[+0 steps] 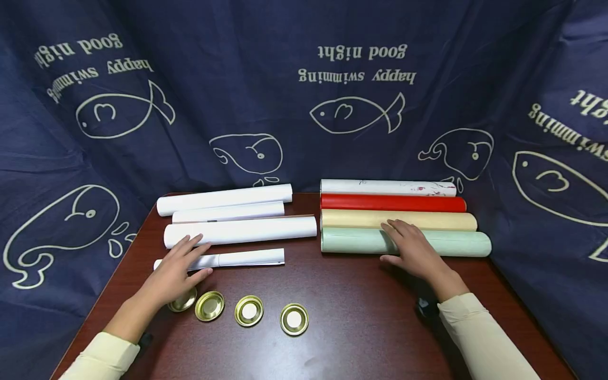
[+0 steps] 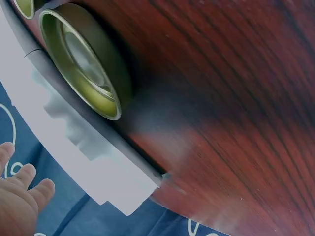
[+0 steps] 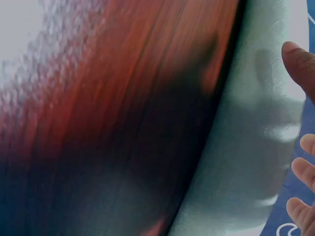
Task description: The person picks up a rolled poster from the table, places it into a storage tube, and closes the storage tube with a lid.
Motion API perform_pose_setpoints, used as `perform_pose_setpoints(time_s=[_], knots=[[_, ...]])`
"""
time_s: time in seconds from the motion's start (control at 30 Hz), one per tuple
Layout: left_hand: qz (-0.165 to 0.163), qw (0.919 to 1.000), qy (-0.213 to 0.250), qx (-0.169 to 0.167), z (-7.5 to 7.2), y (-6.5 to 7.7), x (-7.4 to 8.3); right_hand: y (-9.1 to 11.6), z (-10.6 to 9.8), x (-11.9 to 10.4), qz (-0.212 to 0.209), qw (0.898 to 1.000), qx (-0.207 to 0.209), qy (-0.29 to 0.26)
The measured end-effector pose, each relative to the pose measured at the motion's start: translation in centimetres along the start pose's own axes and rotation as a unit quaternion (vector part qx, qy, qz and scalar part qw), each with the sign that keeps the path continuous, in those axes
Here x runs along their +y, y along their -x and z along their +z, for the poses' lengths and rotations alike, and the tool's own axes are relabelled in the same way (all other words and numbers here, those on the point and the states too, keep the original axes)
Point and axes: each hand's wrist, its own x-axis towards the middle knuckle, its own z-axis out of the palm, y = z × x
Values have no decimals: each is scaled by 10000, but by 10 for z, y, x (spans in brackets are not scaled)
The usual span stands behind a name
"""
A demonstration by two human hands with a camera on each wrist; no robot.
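My left hand (image 1: 173, 272), fingers spread, hovers over the left end of a thin white paper roll (image 1: 252, 257) and holds nothing. Just below it, a gold round lid (image 1: 182, 302) is partly covered by the hand. More gold lids (image 1: 209, 306) lie in a row to the right, two with a white disc inside. The left wrist view has one gold lid (image 2: 115, 59) close by, beside the white roll (image 2: 64, 118). My right hand (image 1: 410, 248) is above a pale green roll (image 1: 456, 244), fingers extended and grasping nothing; its thumb (image 3: 298, 64) shows in the right wrist view.
Several white rolls (image 1: 256, 230) lie stacked front to back at the table's left rear. Behind the green roll are a cream roll (image 1: 351, 218), a red roll (image 1: 394, 202) and a patterned white roll (image 1: 380, 187). A blue curtain (image 1: 294, 31) with fish drawings surrounds the brown table (image 1: 351, 327).
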Motion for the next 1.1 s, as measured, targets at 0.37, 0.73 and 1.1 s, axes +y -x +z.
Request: perform_pose_setpoints(time_s=[0.37, 0.73, 1.1], knots=[[122, 9997, 79, -207, 8, -5, -7, -1, 8, 6, -54, 9998, -162, -118], [209, 9993, -94, -309, 10, 1, -19, -4, 16, 3, 7, 9999, -107, -120], [98, 9980, -161, -598, 16, 4, -25, -8, 20, 4, 27, 9999, -128, -31]])
